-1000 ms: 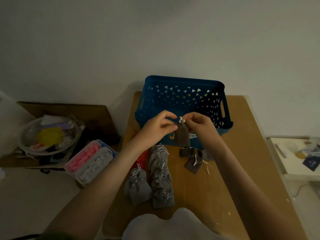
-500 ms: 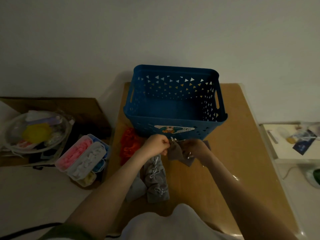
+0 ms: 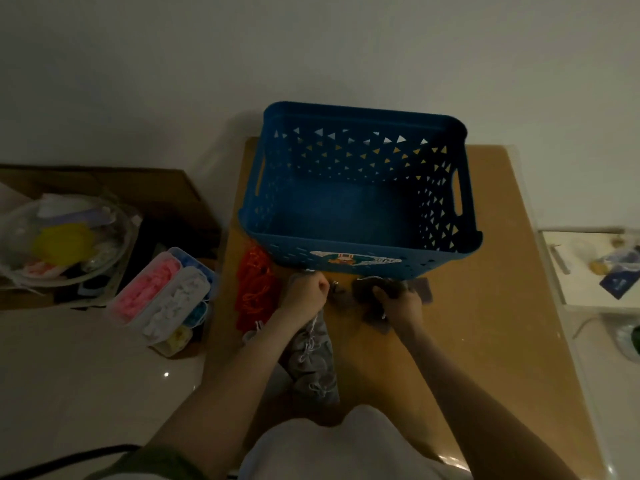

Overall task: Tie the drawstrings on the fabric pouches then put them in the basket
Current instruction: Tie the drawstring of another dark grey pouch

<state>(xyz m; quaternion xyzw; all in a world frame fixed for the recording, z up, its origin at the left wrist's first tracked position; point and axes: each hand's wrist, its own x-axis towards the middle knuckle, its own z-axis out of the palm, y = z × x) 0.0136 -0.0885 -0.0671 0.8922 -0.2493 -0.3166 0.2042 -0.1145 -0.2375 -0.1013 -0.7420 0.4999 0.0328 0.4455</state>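
Observation:
The blue basket stands at the far end of the wooden table; I see no pouches inside it. Just in front of it, my right hand grips a dark brown pouch low over the table. My left hand is curled into a fist beside it and pinches the pouch's drawstring. A row of grey pouches with white tied strings lies under my left forearm. Another brown pouch lies to the right of my right hand.
Red mesh fabric lies at the table's left edge. On the floor to the left are a divided plastic box and a clear bowl of bits on cardboard. A white tray sits on the right.
Both hands came down with the brown pouch from in front of the basket to just above the table. They have drawn apart, with the left pulling the string leftward.

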